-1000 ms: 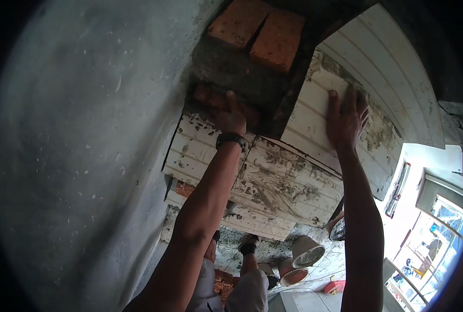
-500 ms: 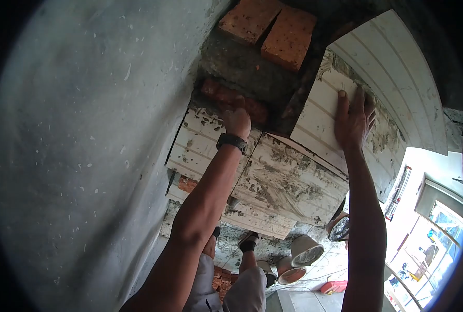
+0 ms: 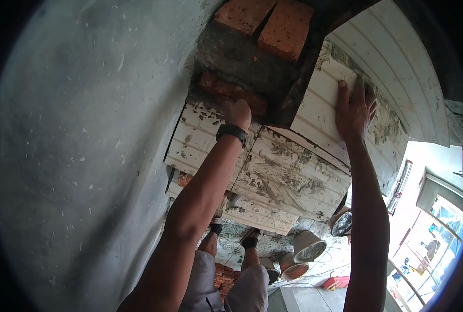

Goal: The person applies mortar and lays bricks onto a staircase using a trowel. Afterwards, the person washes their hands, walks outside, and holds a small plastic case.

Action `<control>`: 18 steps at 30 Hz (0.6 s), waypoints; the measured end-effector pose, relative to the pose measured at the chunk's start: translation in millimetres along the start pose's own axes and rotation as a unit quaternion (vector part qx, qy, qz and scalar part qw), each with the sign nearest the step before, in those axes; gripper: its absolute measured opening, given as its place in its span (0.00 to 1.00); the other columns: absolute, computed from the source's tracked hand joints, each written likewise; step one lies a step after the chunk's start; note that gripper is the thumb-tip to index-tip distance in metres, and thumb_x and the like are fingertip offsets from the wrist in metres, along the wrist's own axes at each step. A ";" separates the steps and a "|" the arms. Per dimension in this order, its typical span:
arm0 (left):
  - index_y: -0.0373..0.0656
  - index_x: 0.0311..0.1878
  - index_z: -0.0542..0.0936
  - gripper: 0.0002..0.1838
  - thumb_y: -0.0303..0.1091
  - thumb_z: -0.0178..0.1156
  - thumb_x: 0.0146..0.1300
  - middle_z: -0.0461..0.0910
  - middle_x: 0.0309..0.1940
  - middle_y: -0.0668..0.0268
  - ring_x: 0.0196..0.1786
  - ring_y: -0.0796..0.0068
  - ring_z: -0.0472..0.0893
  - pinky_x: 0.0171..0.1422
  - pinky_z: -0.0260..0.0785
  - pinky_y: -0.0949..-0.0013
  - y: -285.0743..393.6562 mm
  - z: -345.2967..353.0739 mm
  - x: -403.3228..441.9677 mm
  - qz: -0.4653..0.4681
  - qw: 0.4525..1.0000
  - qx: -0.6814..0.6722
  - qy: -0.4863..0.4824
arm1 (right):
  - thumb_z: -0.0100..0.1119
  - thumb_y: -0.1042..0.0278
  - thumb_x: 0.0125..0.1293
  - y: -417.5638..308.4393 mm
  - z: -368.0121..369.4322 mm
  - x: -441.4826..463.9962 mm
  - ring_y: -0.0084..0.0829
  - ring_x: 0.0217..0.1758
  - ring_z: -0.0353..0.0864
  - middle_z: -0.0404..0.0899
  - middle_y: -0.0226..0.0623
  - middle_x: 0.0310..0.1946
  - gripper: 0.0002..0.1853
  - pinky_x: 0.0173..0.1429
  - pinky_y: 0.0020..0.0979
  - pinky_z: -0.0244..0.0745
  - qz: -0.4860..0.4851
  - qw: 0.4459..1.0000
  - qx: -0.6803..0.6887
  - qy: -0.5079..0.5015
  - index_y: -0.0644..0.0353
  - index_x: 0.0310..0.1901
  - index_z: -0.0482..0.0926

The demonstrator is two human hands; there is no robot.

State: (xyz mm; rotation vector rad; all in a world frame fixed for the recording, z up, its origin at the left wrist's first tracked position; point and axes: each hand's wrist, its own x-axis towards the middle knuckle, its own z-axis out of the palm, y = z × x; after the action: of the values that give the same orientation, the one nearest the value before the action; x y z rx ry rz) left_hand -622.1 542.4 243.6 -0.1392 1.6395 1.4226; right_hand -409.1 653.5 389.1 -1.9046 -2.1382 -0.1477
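My left hand (image 3: 236,112), with a dark band at the wrist, rests at a long reddish brick (image 3: 216,86) set in grey mortar (image 3: 231,54). Its fingers are curled and partly hidden in shadow, so its grip is unclear. Flat on a cream, grooved tile (image 3: 320,106) lies my right hand (image 3: 355,112), fingers stretched out and slightly apart. Beneath the brick are mortar-smeared tiles (image 3: 288,171). Two orange bricks (image 3: 286,31) lie beyond the mortar.
A plastered grey wall (image 3: 86,130) rises on the left. Down on the floor stand buckets (image 3: 308,247), near a red object (image 3: 336,282) and stacked bricks (image 3: 225,278). Another grooved panel (image 3: 393,62) curves along the upper right. A bright window (image 3: 439,234) is at the lower right.
The left hand's raised finger has folded down, and that hand stays at the reddish brick. The right hand remains flat on the tile. The view has shifted slightly.
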 end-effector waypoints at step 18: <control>0.39 0.63 0.67 0.33 0.54 0.60 0.65 0.72 0.52 0.59 0.43 0.65 0.77 0.45 0.75 0.59 25.3 1.0 -26.2 -0.020 0.999 0.005 -0.033 | 0.45 0.35 0.68 -0.4 -0.9 -0.6 0.54 0.73 0.54 0.57 0.54 0.69 0.37 0.76 0.50 0.44 0.009 1.000 -0.001 -0.001 0.53 0.70 0.64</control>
State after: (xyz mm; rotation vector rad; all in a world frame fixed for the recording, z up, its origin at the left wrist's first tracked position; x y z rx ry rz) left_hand -622.3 539.2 279.9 -0.1175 1.5817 1.3742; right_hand -409.3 652.6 389.9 -1.9254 -2.1211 -0.1445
